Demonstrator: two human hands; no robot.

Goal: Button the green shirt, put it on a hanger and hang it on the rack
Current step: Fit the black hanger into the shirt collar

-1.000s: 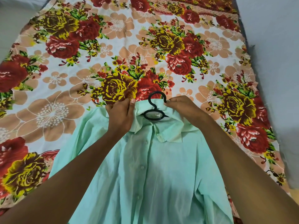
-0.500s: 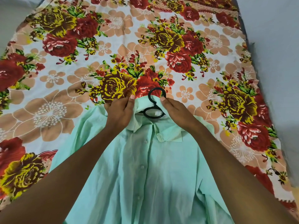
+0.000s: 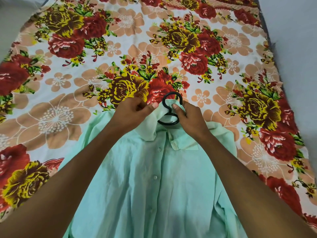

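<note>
Head view: the shirt (image 3: pixel 154 177) lies front-up on the flowered bed (image 3: pixel 68 66), its placket closed with buttons showing down the middle, so buttoning looks done. The black hanger (image 3: pixel 169 109) seems already inside, only its hook and neck loop poking out at the collar. Hanging remains; no rack is in sight. Left hand (image 3: pixel 133 112) pinches the left collar flap; right hand (image 3: pixel 190 117) curls round the collar beside the hook.

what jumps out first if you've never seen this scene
The loud floral bedsheet with red and yellow roses fills the view. On it at bottom centre lies the mint green shirt, a black hanger hook poking from its collar. The left hand and right hand pinch the collar either side of it.
</note>
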